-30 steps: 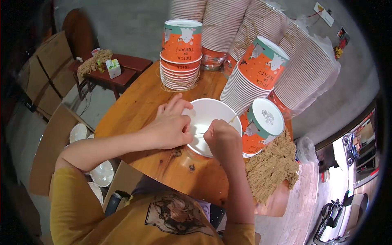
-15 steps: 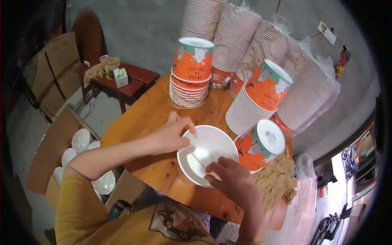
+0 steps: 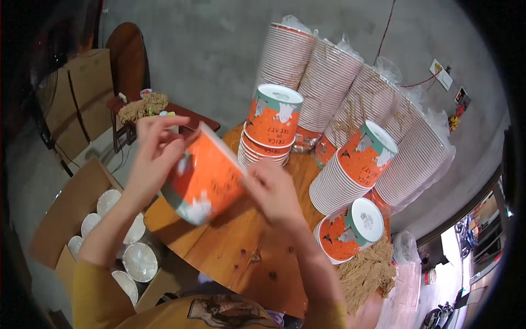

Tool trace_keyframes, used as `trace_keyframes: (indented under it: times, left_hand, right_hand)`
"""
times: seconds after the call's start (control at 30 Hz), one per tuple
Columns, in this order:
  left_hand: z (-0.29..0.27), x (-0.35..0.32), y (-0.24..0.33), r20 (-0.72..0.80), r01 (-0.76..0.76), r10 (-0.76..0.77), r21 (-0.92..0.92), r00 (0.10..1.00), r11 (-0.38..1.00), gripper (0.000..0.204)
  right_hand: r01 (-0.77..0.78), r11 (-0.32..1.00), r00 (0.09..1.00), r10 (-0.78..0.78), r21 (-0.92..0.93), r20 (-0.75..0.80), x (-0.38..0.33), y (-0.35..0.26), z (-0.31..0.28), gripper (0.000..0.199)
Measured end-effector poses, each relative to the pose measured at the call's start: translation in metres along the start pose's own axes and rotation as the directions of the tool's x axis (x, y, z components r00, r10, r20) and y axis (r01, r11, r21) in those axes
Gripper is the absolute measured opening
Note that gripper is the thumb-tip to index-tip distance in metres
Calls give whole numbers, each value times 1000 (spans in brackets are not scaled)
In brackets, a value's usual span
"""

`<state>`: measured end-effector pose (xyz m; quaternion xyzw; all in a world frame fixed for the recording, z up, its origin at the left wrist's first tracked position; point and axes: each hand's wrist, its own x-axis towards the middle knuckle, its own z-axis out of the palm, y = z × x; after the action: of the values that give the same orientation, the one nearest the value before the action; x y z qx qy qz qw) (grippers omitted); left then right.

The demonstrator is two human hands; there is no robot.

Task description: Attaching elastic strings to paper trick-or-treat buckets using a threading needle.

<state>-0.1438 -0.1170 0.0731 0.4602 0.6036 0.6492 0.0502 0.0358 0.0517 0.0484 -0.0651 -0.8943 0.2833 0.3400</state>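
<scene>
An orange paper bucket (image 3: 211, 172) with a teal and white lower band is held up, tilted on its side above the table, its white rim facing up and right. My right hand (image 3: 274, 192) is closed on the bucket near the rim. At the bucket's other side is my left hand (image 3: 156, 153), fingers bent and thumb drawn in by the wall; what they pinch, if anything, cannot be made out. The inside of the bucket is hidden. Beyond it on the wooden table (image 3: 219, 257) stands an upside-down stack of matching buckets (image 3: 272, 123).
Another inverted stack (image 3: 359, 164) and a tipped bucket group (image 3: 350, 230) stand at right, beside a bundle of tan cords (image 3: 364, 274). Tall bagged stacks (image 3: 337, 77) line the wall. A carton (image 3: 71, 203) of white-looking buckets lies at lower left; a red bench (image 3: 189, 118) is behind.
The bucket has been lifted off the table, moved left and tipped so its printed outside shows. Both hands rose with it; the thin cord seen inside before is now hidden.
</scene>
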Motion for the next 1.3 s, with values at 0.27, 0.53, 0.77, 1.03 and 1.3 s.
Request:
trace_keyframes:
  times: [0.27,0.53,0.77,1.03,1.3]
  left_hand:
    - [-14,-68,-29,-80,37,-31,74,996,997,20]
    - [1,-99,-105,27,234,-235,7,972,972,11]
    - [36,-106,-105,223,225,-245,111,944,968,8]
    - [61,-127,-113,262,353,-324,-71,909,933,6]
    - [116,-154,-101,467,190,-110,-127,877,974,9]
  right_hand:
    - [-72,507,851,481,859,-212,108,130,-24,13]
    - [-17,150,667,738,989,-100,56,208,13,9]
    - [-246,236,622,782,940,-33,15,223,15,16]
    - [-457,882,853,400,-111,-336,-42,145,-2,27]
    - [-467,449,881,169,-762,-441,-157,43,-119,26]
